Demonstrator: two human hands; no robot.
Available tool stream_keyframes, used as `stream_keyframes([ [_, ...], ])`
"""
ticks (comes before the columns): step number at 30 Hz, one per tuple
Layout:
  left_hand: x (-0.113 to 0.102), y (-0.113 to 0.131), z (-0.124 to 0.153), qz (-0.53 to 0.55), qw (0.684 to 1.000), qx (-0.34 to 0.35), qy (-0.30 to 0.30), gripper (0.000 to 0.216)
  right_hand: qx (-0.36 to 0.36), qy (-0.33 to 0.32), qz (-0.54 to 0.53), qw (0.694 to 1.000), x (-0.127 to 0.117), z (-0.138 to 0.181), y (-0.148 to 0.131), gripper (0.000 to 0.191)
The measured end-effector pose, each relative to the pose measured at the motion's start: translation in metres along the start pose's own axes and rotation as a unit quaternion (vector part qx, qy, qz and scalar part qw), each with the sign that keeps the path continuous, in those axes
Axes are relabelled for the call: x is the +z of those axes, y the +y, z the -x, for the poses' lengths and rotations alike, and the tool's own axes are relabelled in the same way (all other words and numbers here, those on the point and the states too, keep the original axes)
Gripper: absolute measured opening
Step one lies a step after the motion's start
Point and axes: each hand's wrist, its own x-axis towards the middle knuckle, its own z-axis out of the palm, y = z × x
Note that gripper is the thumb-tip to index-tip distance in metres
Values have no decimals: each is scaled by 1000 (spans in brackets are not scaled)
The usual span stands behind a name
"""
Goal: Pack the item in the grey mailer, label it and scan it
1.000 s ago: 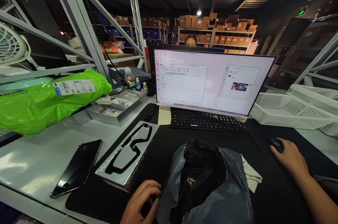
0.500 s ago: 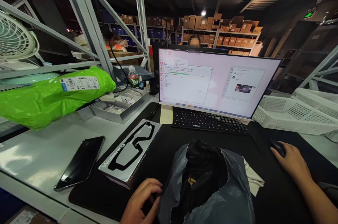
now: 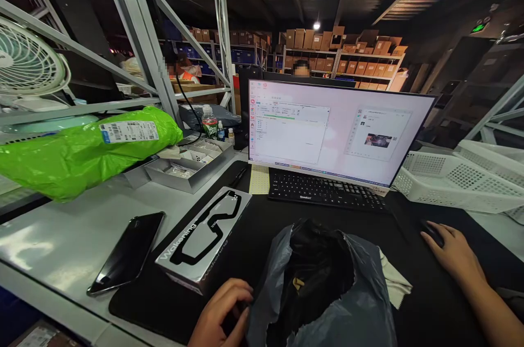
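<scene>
Look for the black mouse (image 3: 433, 233) over on the right side of the dark mat (image 3: 147, 309), with the right hand (image 3: 456, 254) over it. Thumb by one side, fingers on top: a soft grasp around the mouse, no hard squeeze to see. Down by the bottom edge, with bent fingers, the left hand (image 3: 221, 314), close up to the torn grey bag (image 3: 352, 309). Cannot tell if touching the bag or just beside it. Cannot see inside the curl, so cannot tell about holding something or not.

To work the mouse well, probably best to go slow. Rest the wrist on the mat, slide a little at a time, watch the screen (image 3: 295, 142), and click only after a good look. Steer clear of the pale cloth (image 3: 395, 279) next to the bag, so as not to bump into it. Rest the left hand lightly, so as not to tug the ripped edge and spill the black stuff (image 3: 317, 265) inside. Mind the silver box (image 3: 204, 238) too, just past the left hand.
</scene>
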Motion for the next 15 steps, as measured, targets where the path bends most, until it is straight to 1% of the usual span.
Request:
stream_keyframes([
  [6, 0, -2, 1, 0, 1000, -2, -10, 31, 2, -18, 16, 1000, -1, 0, 2, 77],
  [15, -1, 0, 0, -9, 1000, 4, -9, 34, 0, -19, 32, 999, 1, -1, 4, 78],
])
